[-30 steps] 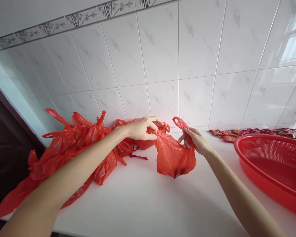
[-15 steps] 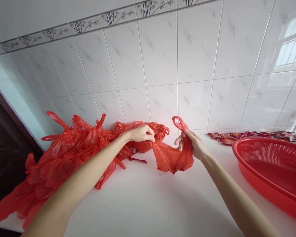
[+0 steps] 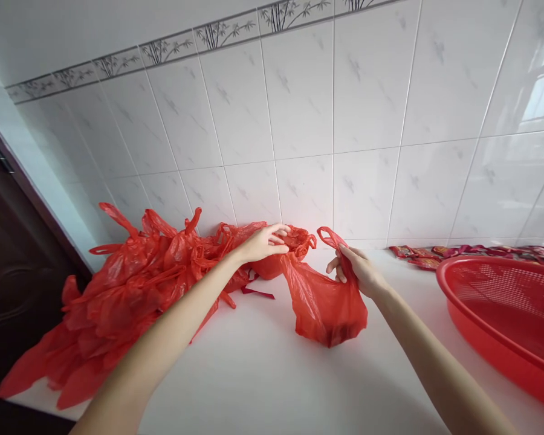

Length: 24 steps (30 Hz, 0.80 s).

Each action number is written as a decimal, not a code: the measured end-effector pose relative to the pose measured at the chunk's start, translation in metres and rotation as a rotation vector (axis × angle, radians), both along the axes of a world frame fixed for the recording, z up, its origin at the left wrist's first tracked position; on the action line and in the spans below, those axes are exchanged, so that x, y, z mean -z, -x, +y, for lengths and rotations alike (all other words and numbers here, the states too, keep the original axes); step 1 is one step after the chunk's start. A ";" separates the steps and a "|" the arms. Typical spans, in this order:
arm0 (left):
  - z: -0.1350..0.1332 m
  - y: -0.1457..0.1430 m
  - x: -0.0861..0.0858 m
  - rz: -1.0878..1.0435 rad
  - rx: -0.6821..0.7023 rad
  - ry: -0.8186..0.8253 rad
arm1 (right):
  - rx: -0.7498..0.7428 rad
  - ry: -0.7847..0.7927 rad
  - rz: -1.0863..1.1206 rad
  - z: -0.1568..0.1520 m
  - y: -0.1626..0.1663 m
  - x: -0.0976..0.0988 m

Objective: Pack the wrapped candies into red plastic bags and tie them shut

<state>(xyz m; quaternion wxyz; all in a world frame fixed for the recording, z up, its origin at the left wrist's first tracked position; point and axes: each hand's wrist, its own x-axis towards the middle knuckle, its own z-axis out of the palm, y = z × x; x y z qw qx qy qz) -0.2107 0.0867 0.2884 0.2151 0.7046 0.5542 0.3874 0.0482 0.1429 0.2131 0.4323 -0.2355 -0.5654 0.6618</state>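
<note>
A small red plastic bag (image 3: 327,302) hangs between my two hands just above a white counter (image 3: 263,374), with something dark showing at its bottom. My left hand (image 3: 265,241) pinches the bag's left handle near the wall. My right hand (image 3: 358,270) grips the right handle, whose loop sticks up above my fingers. Both hands are closed on the bag and hold its mouth apart.
A heap of red plastic bags (image 3: 131,284) covers the counter's left end against the tiled wall. A big red perforated basket (image 3: 503,314) stands at the right. Several small red packets (image 3: 417,252) lie along the wall behind it. A dark door (image 3: 9,266) is at far left.
The bag was drawn up short half a second ago; now it hangs lower and fuller. Both hands have shifted slightly, still holding its handles.
</note>
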 end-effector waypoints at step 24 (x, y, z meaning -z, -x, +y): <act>0.001 -0.024 0.055 -0.893 -0.010 -0.109 | 0.087 0.084 0.033 0.010 0.001 0.008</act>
